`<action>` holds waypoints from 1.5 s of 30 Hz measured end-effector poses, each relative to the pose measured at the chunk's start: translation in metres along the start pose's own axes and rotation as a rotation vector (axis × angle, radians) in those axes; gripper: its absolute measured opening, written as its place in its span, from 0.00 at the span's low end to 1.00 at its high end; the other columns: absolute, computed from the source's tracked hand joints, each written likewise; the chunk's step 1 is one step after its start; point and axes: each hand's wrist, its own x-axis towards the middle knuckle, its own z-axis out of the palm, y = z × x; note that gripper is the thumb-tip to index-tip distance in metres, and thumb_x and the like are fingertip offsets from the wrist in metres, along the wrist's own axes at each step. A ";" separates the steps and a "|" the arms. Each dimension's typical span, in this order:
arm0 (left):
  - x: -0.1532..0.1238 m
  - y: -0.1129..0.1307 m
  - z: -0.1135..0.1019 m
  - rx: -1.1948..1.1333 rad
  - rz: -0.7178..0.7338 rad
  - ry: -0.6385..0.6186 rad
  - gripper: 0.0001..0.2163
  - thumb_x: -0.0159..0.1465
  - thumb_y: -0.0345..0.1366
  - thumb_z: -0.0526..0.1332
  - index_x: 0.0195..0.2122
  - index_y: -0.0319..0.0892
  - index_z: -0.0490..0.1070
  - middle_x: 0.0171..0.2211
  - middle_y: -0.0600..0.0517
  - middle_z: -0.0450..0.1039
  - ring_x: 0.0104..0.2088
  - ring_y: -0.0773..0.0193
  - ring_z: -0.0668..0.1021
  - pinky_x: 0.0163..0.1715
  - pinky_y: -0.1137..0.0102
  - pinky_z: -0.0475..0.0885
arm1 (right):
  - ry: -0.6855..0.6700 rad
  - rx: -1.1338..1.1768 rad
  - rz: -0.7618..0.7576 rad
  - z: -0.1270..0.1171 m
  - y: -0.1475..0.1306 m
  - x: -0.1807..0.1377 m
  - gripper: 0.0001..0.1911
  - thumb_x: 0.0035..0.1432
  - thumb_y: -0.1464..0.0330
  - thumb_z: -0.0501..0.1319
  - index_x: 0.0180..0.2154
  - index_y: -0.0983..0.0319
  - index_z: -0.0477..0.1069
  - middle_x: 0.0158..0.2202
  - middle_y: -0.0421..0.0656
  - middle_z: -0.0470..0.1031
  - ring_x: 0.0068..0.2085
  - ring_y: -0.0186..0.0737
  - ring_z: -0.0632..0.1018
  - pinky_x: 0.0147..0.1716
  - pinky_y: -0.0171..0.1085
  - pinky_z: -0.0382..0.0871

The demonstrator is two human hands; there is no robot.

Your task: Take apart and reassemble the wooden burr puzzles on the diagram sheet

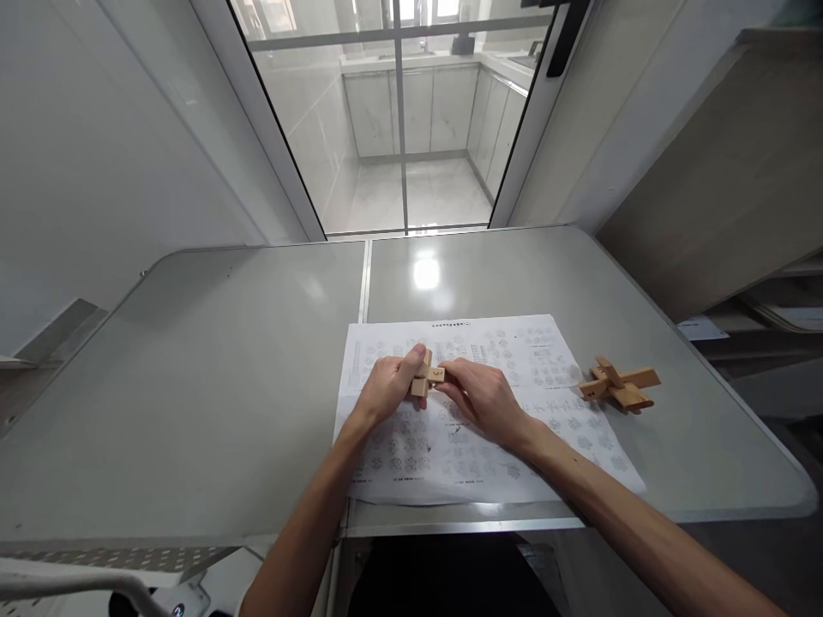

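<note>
A small light-wood interlocking block puzzle is held up over the printed sheet. My left hand grips it from the left, thumb on top and fingers beneath. From the right, my right hand pinches the end of a wooden piece that sticks out of the puzzle and bears a dark mark. My fingers hide part of the puzzle. Under both hands lies the paper sheet, covered with small diagrams and lines of print.
A second, darker wooden burr puzzle with crossed pieces rests at the sheet's right edge. The grey folding table has a metal seam down its middle. Beyond it stands a glazed door; shelves are at the right.
</note>
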 end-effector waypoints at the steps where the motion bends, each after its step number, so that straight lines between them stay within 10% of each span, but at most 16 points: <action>1: 0.000 0.000 0.000 -0.001 -0.001 0.003 0.37 0.73 0.62 0.44 0.17 0.44 0.75 0.17 0.48 0.78 0.24 0.58 0.79 0.34 0.66 0.73 | 0.002 -0.002 0.000 0.000 0.000 0.000 0.13 0.80 0.61 0.52 0.43 0.58 0.70 0.30 0.41 0.74 0.27 0.39 0.72 0.29 0.38 0.65; 13: 0.000 -0.006 0.004 -0.003 -0.006 0.065 0.37 0.75 0.60 0.41 0.20 0.42 0.74 0.20 0.49 0.78 0.25 0.59 0.78 0.36 0.66 0.73 | 0.005 0.077 0.052 0.000 0.002 0.000 0.11 0.79 0.61 0.53 0.45 0.58 0.70 0.29 0.40 0.75 0.27 0.39 0.73 0.29 0.37 0.66; 22: -0.002 -0.014 0.006 -0.136 0.245 0.062 0.28 0.67 0.49 0.68 0.66 0.46 0.69 0.60 0.44 0.77 0.57 0.49 0.80 0.57 0.60 0.74 | 0.046 0.228 0.240 -0.002 0.004 0.000 0.09 0.78 0.62 0.54 0.49 0.58 0.70 0.34 0.42 0.78 0.30 0.40 0.77 0.31 0.37 0.70; 45: 0.001 -0.022 0.017 -0.163 0.295 0.168 0.31 0.58 0.46 0.78 0.60 0.43 0.75 0.52 0.44 0.80 0.48 0.54 0.82 0.45 0.65 0.77 | -0.096 0.337 0.336 -0.005 0.013 -0.002 0.05 0.71 0.65 0.59 0.41 0.58 0.71 0.29 0.38 0.74 0.29 0.39 0.72 0.30 0.36 0.65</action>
